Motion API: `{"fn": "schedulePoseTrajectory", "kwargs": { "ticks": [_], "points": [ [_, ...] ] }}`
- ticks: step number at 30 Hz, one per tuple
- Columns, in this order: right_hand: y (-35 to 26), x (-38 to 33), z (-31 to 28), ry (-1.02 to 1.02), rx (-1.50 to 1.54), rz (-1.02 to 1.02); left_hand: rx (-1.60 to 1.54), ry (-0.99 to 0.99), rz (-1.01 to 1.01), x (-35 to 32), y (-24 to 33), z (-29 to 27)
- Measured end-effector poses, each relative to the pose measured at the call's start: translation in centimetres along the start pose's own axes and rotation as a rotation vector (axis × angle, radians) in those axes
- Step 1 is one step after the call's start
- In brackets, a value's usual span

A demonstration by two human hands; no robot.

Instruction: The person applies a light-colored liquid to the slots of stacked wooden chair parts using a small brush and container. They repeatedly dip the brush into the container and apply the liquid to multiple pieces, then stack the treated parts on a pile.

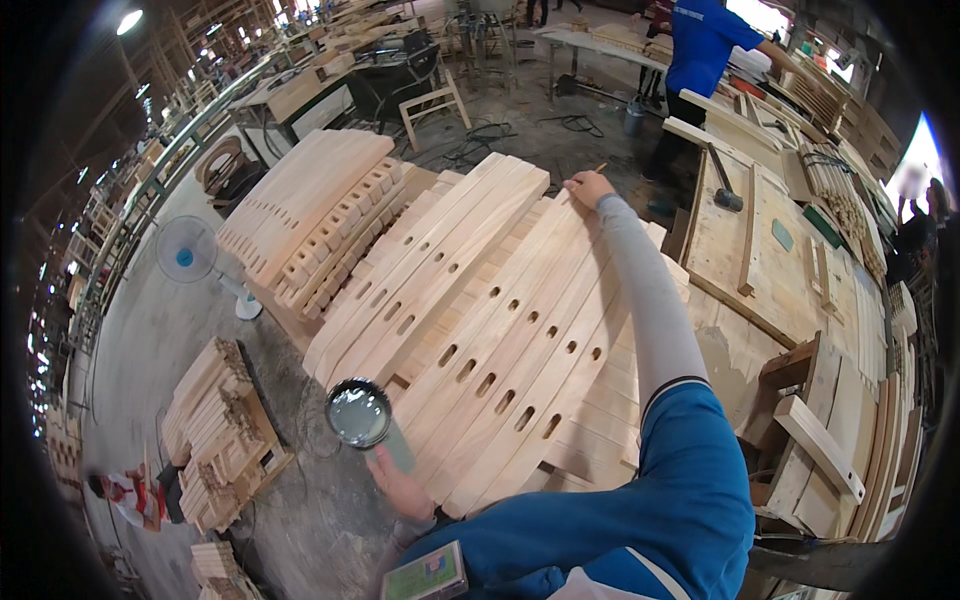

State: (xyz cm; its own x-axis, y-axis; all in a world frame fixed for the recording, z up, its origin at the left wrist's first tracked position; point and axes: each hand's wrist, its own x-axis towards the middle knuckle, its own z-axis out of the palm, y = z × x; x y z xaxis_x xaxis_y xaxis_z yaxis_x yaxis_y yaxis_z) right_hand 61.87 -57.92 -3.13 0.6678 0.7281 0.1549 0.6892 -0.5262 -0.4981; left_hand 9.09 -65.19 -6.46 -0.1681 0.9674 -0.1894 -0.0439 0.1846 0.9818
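I am gripping a round metal tin with my left hand, fingers wrapped around its body, just off the near left edge of the stack of slotted wooden slats. My right hand is stretching across to the far end of that stack, fingers pinched on a thin pencil-like stick. Beyond the stack, to the right, a hammer is lying on a wooden workbench, and a person in a blue shirt is standing further off.

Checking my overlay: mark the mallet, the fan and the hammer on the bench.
mallet (360, 413), head view, on its round face.
fan (185, 250), head view, on its hub.
hammer (727, 197), head view, on its head.
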Motion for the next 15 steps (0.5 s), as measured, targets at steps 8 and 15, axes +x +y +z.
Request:
{"fn": "schedulePoseTrajectory", "kwargs": {
  "ticks": [8, 15],
  "points": [
    [-0.5, -4.9, -1.3, 0.252, -0.063, -0.074, -0.386, -0.171, 0.071, -0.7, -0.3, -2.0],
    [-8.2, -17.5, -1.3, 0.141, 0.199, -0.594, -0.409, -0.141, 0.003, -1.7, 0.9, -10.9]
  ]
}}
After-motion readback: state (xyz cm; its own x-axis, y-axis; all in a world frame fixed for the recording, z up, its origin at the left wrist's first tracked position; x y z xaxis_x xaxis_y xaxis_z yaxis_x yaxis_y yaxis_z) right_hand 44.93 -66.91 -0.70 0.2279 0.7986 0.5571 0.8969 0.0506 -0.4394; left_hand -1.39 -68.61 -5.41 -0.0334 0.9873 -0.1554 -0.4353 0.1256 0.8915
